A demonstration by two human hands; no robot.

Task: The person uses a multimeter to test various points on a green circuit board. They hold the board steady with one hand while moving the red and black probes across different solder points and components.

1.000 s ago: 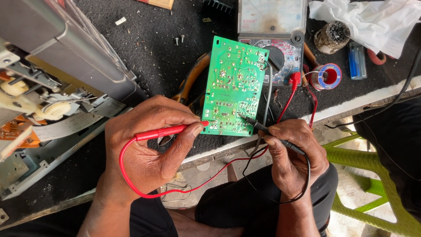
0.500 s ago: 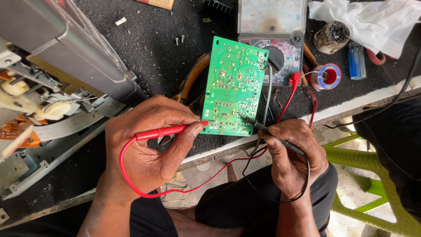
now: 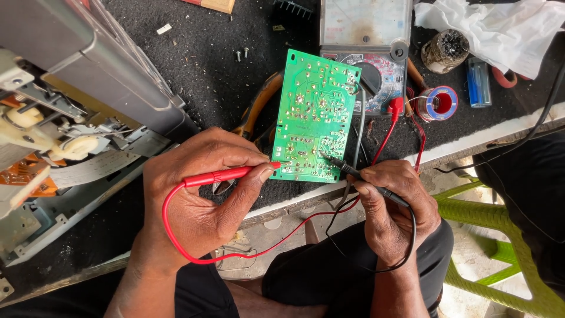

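On desk, centre: green circuit board (image 3: 315, 118), solder side up, lower edge near desk front, top edge overlapping grey meter (image 3: 365, 35). Left hand (image 3: 200, 194): grip pinching red probe (image 3: 226, 174) between thumb and fingers, tip touching board's lower left edge. Right hand (image 3: 394, 212): grip pinching black probe (image 3: 347, 169), tip on board's lower right area. Red lead looped below left hand; black lead curling round right wrist. Beside meter: solder spool (image 3: 440, 103), blue lighter (image 3: 479, 82), white cloth (image 3: 500, 29). At left: opened grey machine (image 3: 70, 88) with orange ribbon cable. Under board: orange-handled pliers (image 3: 256, 106). Compared with half a second and one second ago: hands, both probes and board unchanged in place; no shift detected.
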